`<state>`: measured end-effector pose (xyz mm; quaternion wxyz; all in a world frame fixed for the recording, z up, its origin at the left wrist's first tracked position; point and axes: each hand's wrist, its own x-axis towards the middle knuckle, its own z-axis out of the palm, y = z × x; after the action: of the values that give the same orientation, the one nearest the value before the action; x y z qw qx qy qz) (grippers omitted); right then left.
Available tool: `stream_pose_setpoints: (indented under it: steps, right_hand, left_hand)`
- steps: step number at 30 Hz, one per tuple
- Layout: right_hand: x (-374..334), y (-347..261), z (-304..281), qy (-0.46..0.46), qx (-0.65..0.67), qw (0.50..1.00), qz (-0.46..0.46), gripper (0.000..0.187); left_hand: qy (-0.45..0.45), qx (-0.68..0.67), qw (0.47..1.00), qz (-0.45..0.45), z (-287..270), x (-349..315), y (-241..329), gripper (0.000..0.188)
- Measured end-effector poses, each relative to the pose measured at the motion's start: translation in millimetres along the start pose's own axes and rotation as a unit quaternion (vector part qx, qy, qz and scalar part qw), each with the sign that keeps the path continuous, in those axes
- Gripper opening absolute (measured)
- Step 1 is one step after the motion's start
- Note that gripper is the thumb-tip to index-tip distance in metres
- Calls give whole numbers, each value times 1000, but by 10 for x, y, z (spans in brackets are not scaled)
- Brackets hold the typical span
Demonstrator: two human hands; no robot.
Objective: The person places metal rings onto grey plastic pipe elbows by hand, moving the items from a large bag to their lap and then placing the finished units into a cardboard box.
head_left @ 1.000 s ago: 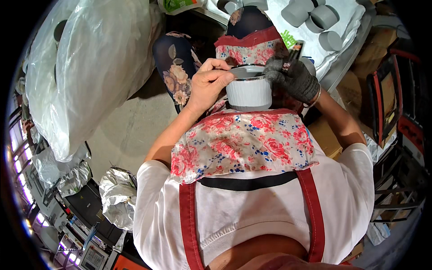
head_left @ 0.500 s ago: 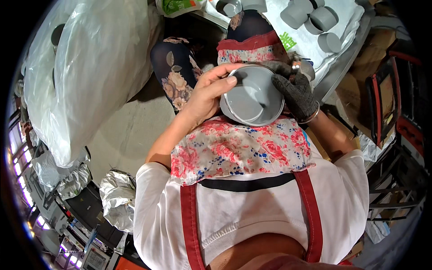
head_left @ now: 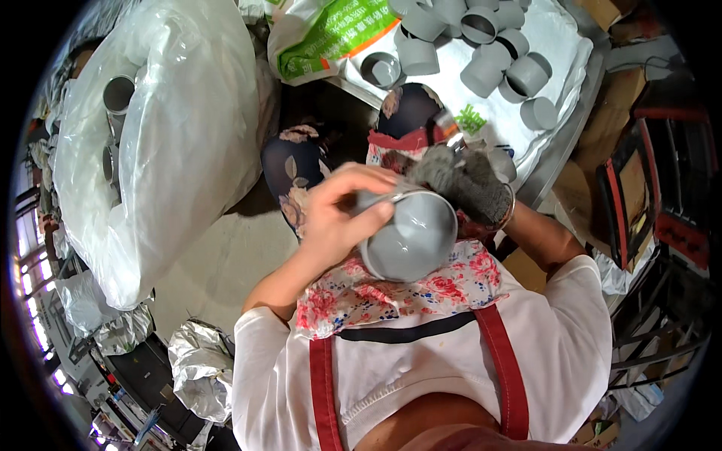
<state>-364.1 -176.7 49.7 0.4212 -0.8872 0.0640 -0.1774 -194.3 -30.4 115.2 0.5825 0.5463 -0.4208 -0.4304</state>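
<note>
My bare left hand [head_left: 347, 210] grips a grey plastic pipe fitting [head_left: 415, 239] by its rim, thumb on the near side and fingers over the far side. The fitting is a short, round cup shape, tilted with its wide mouth toward me, above my floral apron [head_left: 398, 304]. My right hand [head_left: 470, 184], in a dark grey glove, is closed just beyond the fitting's right rim. A small tool with a shiny metal part [head_left: 453, 135] sticks up out of the glove; its exact kind is unclear. Whether the glove touches the fitting cannot be made out.
Several loose grey fittings [head_left: 492, 68] lie on a white sheet [head_left: 568, 64] over a table ahead. A green and white bag [head_left: 323, 45] lies at its left corner. A large clear plastic bag [head_left: 180, 150] with grey pieces stands at left. Black and red frames [head_left: 628, 180] stand at right.
The fitting has come nearer to me and tipped, its mouth facing differently. My right hand has left its rim and now holds the metal tool upward. The view has shifted, showing more table.
</note>
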Motion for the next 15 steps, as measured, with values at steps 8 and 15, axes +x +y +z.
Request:
stream_pose_setpoints:
  steps: [8,15]
  right_hand:
    - [1030,1575,-137,179,-99,973,109,31]
    - [1499,3201,922,-281,-306,882,221,36]
  left_hand:
    - [552,354,604,453,-1077,95,1355,47]
    - [366,244,863,250,-873,211,266,13]
